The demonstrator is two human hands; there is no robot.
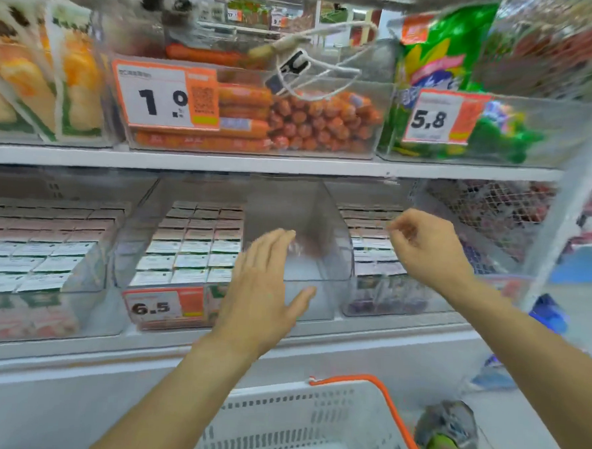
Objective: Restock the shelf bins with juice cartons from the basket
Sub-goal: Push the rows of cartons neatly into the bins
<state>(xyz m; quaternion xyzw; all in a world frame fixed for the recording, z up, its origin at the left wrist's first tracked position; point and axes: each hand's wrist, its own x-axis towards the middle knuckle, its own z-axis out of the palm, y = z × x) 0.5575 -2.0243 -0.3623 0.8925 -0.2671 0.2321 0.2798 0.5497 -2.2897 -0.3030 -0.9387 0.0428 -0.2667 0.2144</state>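
My basket is cut off by the bottom edge, and motion blur smears my right hand's fingertips.

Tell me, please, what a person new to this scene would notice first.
First, the two bare hands raised before the lower shelf: the left hand open in front of the empty section of the clear bin, the right hand loosely curled, holding nothing. Rows of juice cartons fill the bin beside that gap. Above, the big orange price tag and the sausages draw the eye; below, the white basket with an orange handle.
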